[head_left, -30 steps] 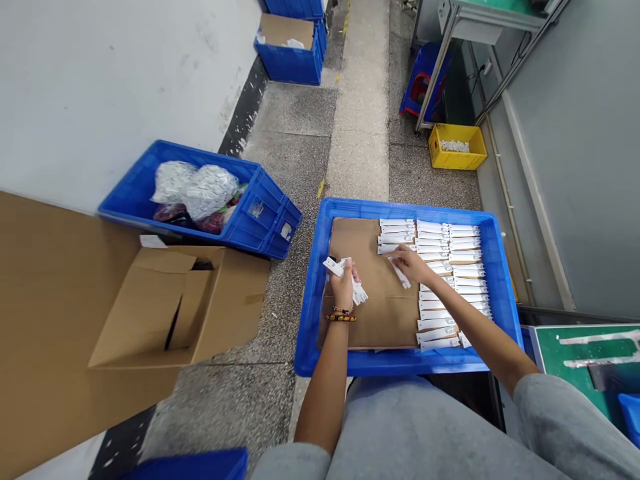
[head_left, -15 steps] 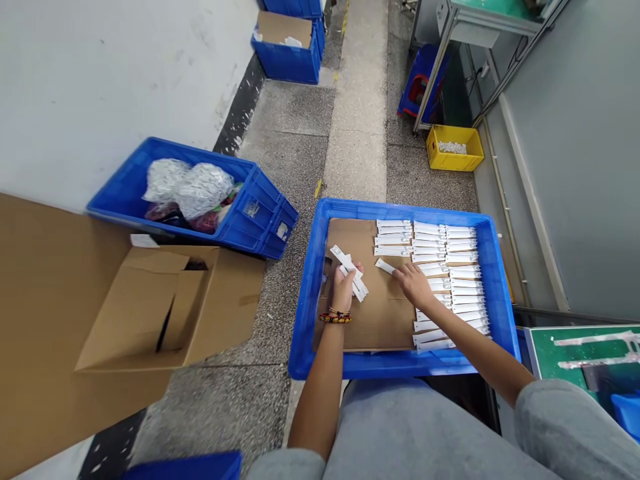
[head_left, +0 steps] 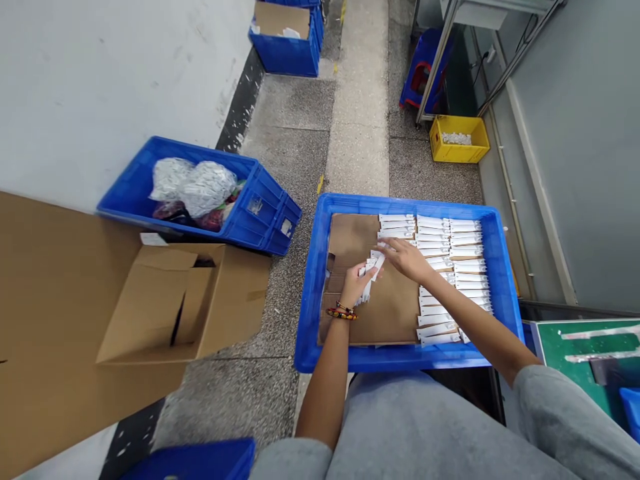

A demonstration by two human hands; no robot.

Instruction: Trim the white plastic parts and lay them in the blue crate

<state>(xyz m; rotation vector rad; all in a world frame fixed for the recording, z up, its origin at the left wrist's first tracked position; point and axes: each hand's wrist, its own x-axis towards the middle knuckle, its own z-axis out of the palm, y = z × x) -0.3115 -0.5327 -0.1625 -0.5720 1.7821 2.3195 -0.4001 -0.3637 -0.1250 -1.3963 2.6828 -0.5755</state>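
Observation:
My left hand [head_left: 354, 285] is closed around a fanned bundle of narrow white strips [head_left: 369, 275], above the bare cardboard sheet [head_left: 393, 310] in a blue tray. My right hand [head_left: 407, 260] reaches in from the right, its fingers at the upper end of a strip in that bundle; the fingertips partly hide the contact. Flat white strips lie in columns on the cardboard: two longer columns [head_left: 467, 267] at the right and a shorter one [head_left: 397, 225] near the top middle, partly covered by my right hand.
The blue tray's rim [head_left: 306, 293] surrounds the cardboard. An open cardboard box [head_left: 233, 300] and a blue crate [head_left: 270, 207] with wrapped bundles stand to the left. Beyond are a yellow bin [head_left: 459, 152] and blue crates [head_left: 285, 57]. A green-topped surface [head_left: 575, 373] is at the right.
My right hand has moved left and up to the bundle; the single strip it held over the cardboard is no longer seen separately. My left hand has shifted right with its strips.

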